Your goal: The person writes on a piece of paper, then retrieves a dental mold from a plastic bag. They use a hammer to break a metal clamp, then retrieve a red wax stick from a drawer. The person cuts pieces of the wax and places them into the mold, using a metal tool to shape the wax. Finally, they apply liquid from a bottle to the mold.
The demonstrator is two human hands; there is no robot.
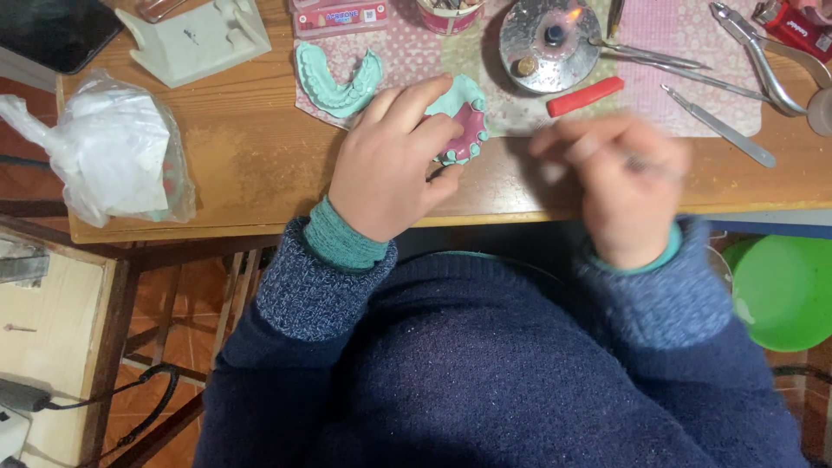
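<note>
Left hand [390, 169] grips the dental model [464, 121] near the table's front edge; right hand [620, 178], blurred, grips a thin instrument [650, 165]. Slip risk: gouged wax.

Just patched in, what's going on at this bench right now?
A person in a dark blue sweater sits at a wooden workbench. The left hand holds a teal dental cast with pink wax gums against the bench edge. The right hand, blurred, has its grip closed on a thin metal instrument. Behind them sit a second teal jaw cast, a lit metal burner, a red wax stick and steel pliers.
</note>
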